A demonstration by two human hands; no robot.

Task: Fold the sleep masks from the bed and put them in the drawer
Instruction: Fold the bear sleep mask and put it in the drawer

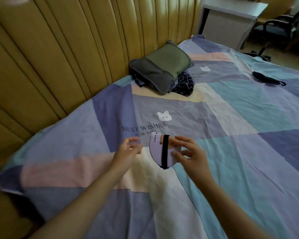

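We see a folded lilac sleep mask [158, 150] with a black strap [165, 151] across it, at the near middle of the patchwork bedspread [231, 152]. Right hand [191, 152] has thumb and fingers curled on the mask's right edge, pinching it. Left hand [128, 149] sits just left of it, fingers loosely apart, holding nothing, blurred. A dark sleep mask [267, 79] lies far right on the bed. Grey-green pillow [160, 69] rests on dark checked cloth [184, 83] by the headboard [67, 57]. No drawer or other container shows.
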